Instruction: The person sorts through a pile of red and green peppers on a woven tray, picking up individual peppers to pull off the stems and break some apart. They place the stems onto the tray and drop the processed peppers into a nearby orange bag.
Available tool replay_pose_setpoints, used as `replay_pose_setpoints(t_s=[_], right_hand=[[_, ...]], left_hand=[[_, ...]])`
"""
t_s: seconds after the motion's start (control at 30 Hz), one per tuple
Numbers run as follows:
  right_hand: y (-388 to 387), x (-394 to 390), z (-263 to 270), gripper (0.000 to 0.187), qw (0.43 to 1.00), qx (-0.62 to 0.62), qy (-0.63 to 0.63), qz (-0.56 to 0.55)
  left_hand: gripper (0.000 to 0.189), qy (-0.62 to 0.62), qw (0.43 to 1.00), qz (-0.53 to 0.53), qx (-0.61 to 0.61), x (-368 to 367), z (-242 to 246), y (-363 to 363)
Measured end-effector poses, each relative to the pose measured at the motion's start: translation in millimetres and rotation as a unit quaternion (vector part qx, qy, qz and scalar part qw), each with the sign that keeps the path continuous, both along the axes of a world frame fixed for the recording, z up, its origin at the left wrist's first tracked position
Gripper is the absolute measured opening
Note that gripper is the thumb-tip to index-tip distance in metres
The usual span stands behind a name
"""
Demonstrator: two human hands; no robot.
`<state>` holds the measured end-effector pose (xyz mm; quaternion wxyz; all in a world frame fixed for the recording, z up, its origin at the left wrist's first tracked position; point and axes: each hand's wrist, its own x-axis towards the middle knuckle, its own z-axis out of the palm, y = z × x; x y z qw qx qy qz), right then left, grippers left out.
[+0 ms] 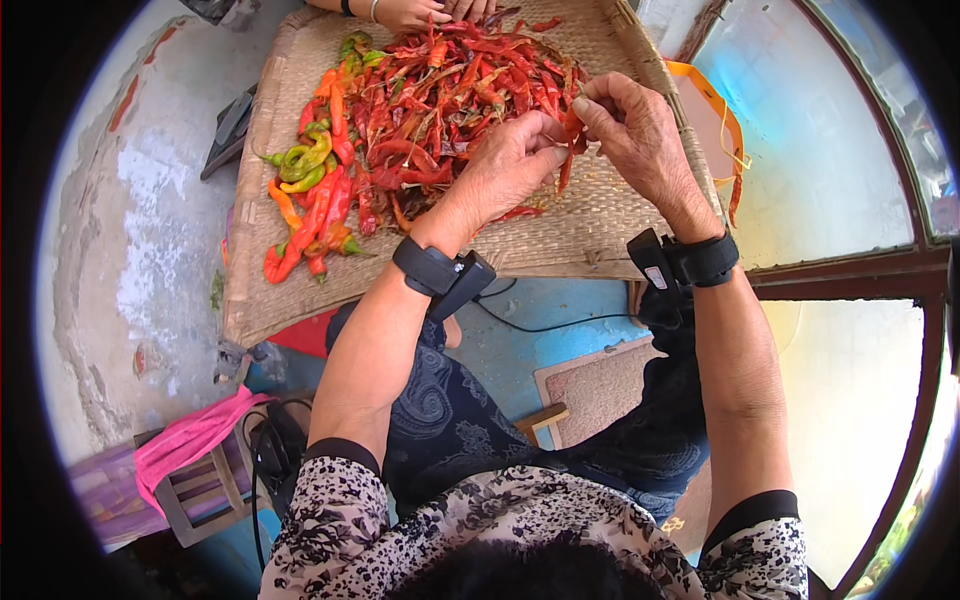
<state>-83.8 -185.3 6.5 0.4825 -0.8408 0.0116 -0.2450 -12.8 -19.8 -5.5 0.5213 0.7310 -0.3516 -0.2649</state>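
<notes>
Between my two hands, over the right part of a woven tray (600, 217), hangs a dried red chili pepper (566, 161). My left hand (517, 154) pinches it between thumb and fingers near its lower part. Higher up, the thumb and fingertips of my right hand (626, 120) hold its upper end. A heap of red dried chilies (427, 97) lies just beyond and to the left of my hands. Fresher red chilies (322, 210) and a few green-yellow chilies (306, 161) lie along the tray's left side.
At the tray's far edge, another person's hands (409, 11) touch the heap. To the right hangs an orange-edged bag (705, 112) by a framed glass panel (817, 150). A wooden chair (202, 487) with a pink cloth (195, 450) stands lower left. A black cable (555, 328) crosses the floor.
</notes>
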Motion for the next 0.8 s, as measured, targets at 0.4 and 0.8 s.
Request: replay_pose_setpoints(t_s=[0.4,0.8], right_hand=[[-22.3,-10.1,7.4,0.014,0.999,-0.011,-0.021,-0.045],[-116.1,-24.5,5.1,0.018,0.86,-0.326,-0.114,-0.376]], left_hand=[[0.031,-0.049,0.999,0.001,0.023,9.9,-23.2,-4.7],[0.019,-0.368,0.916,-0.156,0.028,-25.5,-41.9,-15.7]])
